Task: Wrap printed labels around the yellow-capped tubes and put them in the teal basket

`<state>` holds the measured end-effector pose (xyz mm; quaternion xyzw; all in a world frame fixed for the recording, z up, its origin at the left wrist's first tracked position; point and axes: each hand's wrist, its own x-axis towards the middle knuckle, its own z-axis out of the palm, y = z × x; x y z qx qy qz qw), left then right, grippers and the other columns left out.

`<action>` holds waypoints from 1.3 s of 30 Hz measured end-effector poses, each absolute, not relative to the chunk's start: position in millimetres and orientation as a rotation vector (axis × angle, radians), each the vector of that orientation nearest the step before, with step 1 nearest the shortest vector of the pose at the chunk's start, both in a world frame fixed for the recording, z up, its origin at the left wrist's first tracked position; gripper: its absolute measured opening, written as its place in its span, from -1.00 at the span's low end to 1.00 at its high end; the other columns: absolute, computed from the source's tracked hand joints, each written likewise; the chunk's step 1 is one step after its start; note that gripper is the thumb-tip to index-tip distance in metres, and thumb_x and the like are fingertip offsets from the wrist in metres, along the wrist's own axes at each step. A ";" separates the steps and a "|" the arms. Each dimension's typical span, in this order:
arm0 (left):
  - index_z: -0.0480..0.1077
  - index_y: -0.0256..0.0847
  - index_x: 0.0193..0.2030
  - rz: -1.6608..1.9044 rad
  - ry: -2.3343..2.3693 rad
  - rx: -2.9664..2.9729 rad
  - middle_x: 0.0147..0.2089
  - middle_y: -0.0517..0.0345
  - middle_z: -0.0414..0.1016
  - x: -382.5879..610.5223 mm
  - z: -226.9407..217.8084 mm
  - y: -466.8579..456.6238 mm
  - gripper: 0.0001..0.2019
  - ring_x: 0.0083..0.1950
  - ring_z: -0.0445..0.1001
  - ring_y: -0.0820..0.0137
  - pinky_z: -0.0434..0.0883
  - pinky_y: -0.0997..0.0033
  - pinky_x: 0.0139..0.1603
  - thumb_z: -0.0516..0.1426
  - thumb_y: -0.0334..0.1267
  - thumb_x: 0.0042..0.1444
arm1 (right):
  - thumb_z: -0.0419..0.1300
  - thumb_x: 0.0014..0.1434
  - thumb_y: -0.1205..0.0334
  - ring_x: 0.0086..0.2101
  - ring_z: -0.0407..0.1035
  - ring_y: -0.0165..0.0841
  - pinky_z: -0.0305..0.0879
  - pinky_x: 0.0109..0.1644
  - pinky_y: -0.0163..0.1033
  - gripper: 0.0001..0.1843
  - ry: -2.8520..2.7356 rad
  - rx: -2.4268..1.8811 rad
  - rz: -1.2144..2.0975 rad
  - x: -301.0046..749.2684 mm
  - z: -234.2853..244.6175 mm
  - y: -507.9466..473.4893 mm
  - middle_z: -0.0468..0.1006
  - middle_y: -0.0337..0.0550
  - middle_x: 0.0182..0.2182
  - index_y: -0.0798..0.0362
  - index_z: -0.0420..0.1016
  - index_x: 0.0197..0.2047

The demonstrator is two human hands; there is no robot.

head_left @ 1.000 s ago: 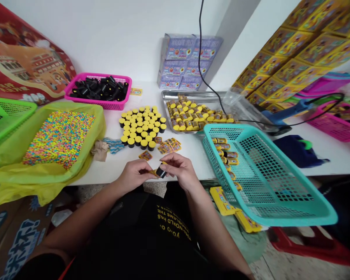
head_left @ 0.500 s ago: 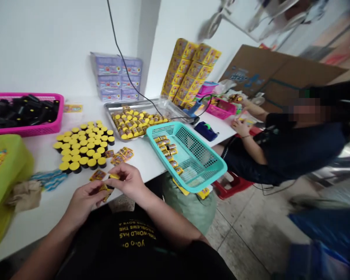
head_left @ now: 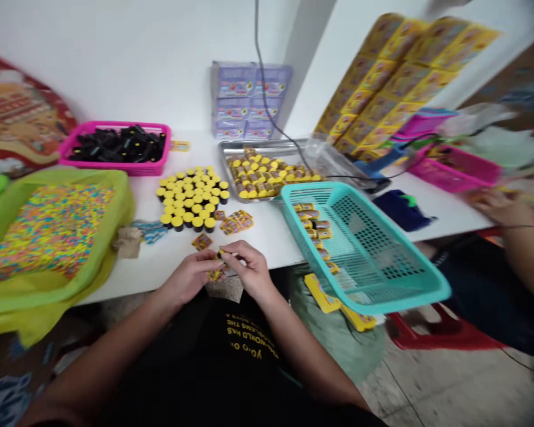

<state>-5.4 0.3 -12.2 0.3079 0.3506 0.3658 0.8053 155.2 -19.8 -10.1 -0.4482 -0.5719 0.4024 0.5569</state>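
White surface (head_left: 271, 237), front edge: small yellow-capped container (head_left: 221, 255) pinched between fingers (head_left: 231, 256) of left hand (head_left: 187, 279) and right hand (head_left: 249, 270), sticker label (head_left: 214, 274) beneath.

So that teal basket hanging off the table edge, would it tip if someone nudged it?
Probably. The teal basket juts well past the edge of the white table and tilts down toward the floor. Its thin open mesh looks like light plastic, so it should slide easily. The few labelled tubes lie at the table end, which may steady it somewhat.
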 end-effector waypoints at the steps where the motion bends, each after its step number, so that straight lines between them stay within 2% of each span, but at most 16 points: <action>1: 0.49 -0.30 -0.36 0.777 0.745 0.649 -0.38 0.12 0.53 -5.3 -12.2 -0.2 -0.75 -0.37 0.49 0.42 0.43 0.41 -0.31 0.41 -0.33 -0.21 | 0.33 0.10 0.10 -0.34 0.43 -0.37 0.32 -0.32 -0.29 -0.84 -1.305 -1.041 1.016 155.3 -11.5 -19.6 0.55 -0.21 -0.37 -0.03 0.63 -0.27; 5: 0.43 -0.31 -0.39 0.779 0.712 0.644 -0.43 0.10 0.53 -5.3 -11.0 -3.5 -0.73 -0.46 0.49 0.41 0.37 0.42 -0.39 0.40 -0.30 -0.19 | 0.40 0.00 0.15 -0.48 0.38 -0.42 0.34 -0.40 -0.29 -0.84 -1.071 -0.977 1.199 149.9 -16.8 -20.0 0.55 -0.28 -0.46 -0.01 0.61 -0.32; 9: 0.40 -0.31 -0.40 0.789 0.692 0.650 -0.44 0.08 0.53 -5.0 -9.4 -6.3 -0.73 -0.49 0.47 0.41 0.33 0.43 -0.42 0.39 -0.29 -0.17 | 0.44 -0.07 0.21 -0.43 0.40 -0.41 0.37 -0.33 -0.28 -0.80 -0.927 -0.963 1.091 138.7 -22.5 -21.5 0.56 -0.28 -0.43 -0.01 0.59 -0.32; 16: 0.44 -0.29 -0.39 0.928 0.762 0.824 -0.46 0.22 0.41 -5.5 -12.2 -11.0 -0.77 -0.46 0.39 0.47 0.30 0.43 -0.39 0.36 -0.24 -0.11 | 0.36 0.06 0.13 -0.34 0.42 -0.38 0.37 -0.23 -0.25 -0.79 -1.076 -1.002 0.970 138.3 -25.1 -23.0 0.56 -0.22 -0.36 0.00 0.56 -0.22; 19: 0.47 -0.27 -0.33 1.040 0.882 1.108 -0.42 0.21 0.44 -9.6 -14.0 -13.8 -0.80 -0.37 0.37 0.46 0.28 0.45 -0.30 0.34 -0.25 -0.06 | 0.34 0.09 0.09 -0.34 0.41 -0.38 0.32 -0.28 -0.27 -0.72 -1.321 -1.079 0.980 149.1 -17.3 -19.7 0.56 -0.19 -0.32 -0.01 0.59 -0.13; 22: 0.48 -0.26 -0.28 1.081 0.947 1.311 -0.36 0.18 0.48 -12.9 -13.2 -16.0 -0.81 -0.32 0.38 0.43 0.28 0.44 -0.25 0.33 -0.25 -0.03 | 0.37 0.04 0.04 -0.46 0.32 -0.42 0.22 -0.39 -0.30 -0.69 -1.427 -1.143 1.033 156.2 -11.1 -16.5 0.51 -0.23 -0.45 0.03 0.61 -0.19; 25: 0.49 -0.26 -0.30 1.054 0.945 1.331 -0.37 0.17 0.49 -13.3 -12.1 -16.8 -0.81 -0.32 0.39 0.42 0.29 0.43 -0.25 0.33 -0.24 -0.03 | 0.40 -0.01 0.02 -0.54 0.23 -0.46 0.13 -0.45 -0.32 -0.67 -1.317 -1.127 1.227 156.1 -10.9 -16.3 0.42 -0.31 -0.56 0.06 0.59 -0.24; 29: 0.48 -0.27 -0.35 0.993 0.878 1.135 -0.42 0.20 0.47 -12.1 -15.7 -15.8 -0.78 -0.39 0.39 0.45 0.31 0.43 -0.31 0.37 -0.25 -0.11 | 0.41 -0.03 0.05 -0.56 0.18 -0.48 0.07 -0.46 -0.33 -0.70 -1.212 -1.096 1.311 153.7 -13.9 -18.6 0.37 -0.34 -0.59 0.07 0.57 -0.30; 34: 0.43 -0.29 -0.39 0.821 0.704 0.728 -0.45 0.11 0.51 -11.9 -23.4 -13.6 -0.75 -0.51 0.42 0.42 0.32 0.41 -0.47 0.38 -0.25 -0.14 | 0.34 0.07 0.04 -0.48 0.28 -0.42 0.17 -0.39 -0.29 -0.73 -1.403 -1.048 1.221 162.4 -10.9 -17.6 0.43 -0.28 -0.50 0.03 0.56 -0.22; 39: 0.43 -0.30 -0.35 0.801 0.564 0.608 -0.41 0.03 0.56 -10.9 -23.7 -10.4 -0.77 -0.49 0.48 0.38 0.39 0.37 -0.41 0.36 -0.26 -0.08 | 0.19 0.24 0.06 -0.31 0.36 -0.35 0.29 -0.25 -0.23 -0.74 -1.620 -1.000 0.922 163.5 -6.8 -18.6 0.45 -0.19 -0.33 -0.04 0.56 -0.07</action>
